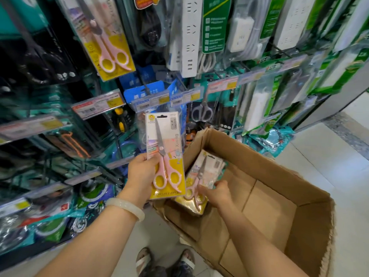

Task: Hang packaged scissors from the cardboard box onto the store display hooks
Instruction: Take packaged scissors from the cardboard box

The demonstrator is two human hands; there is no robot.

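Pink-handled scissors in a yellow-and-white blister pack point(164, 154) are held upright by the left hand point(142, 172), thumb across the front of the card and fingers behind it, at the pack's left edge. A pale bangle point(125, 207) circles that wrist. The pack's hang slot at the top sits just below a blue hanging card point(145, 94) and the row of shelf price labels point(179, 98), so little free room shows above it.

Lower right, the right hand point(216, 193) reaches into the brown cardboard box point(279, 176), fingers curled on the edge of the stack of identical scissor packs point(199, 184) leaning against the box's near-left wall. The box stands open on the pale tiled floor point(319, 144), its flaps raised; its far flap rises close to the lowest hanging goods. The right half of its bottom shows bare cardboard.

One matching pink scissors pack point(108, 45) already hangs on the display at upper left. Beside it hang white power strips in green packaging point(191, 35), grey-handled scissors point(201, 112) and a yellow-and-black screwdriver point(120, 121). The black wire hooks point(180, 81) jut forward between these crowded packs. Dark packaged goods fill the left rack. Sandalled feet point(165, 262) stand at the bottom edge, between rack and box.
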